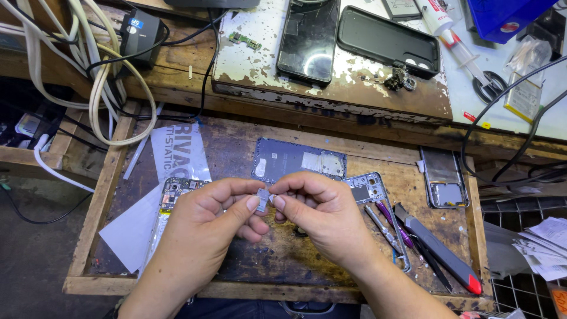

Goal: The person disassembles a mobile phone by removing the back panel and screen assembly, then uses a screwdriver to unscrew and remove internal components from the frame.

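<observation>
Together: the left hand (204,221) and the right hand (316,215) met over the middle of the wooden tray (103,195), fingertips facing each other
Small part: a small grey metal piece (263,199) sat between the 2 hands, above the tray and not lying on it
Left fingers: the thumb and forefinger were closed tight on the left side of the piece, the other fingers curled in
Right fingers: the thumb and forefinger pinched the right side of the same piece, nearly touching the left thumb
Behind the hands: a dark phone back plate (298,159) lay flat on the tray
Left of the hands: an opened phone body (171,198) rested on a white sheet (133,227)
Right of the hands: a small grey frame part (366,188), tweezers (387,233) and a utility knife with a red tip (440,248) lay near each other
Upper shelf: a black phone (308,38) and a black phone case (387,40) lay side by side
</observation>
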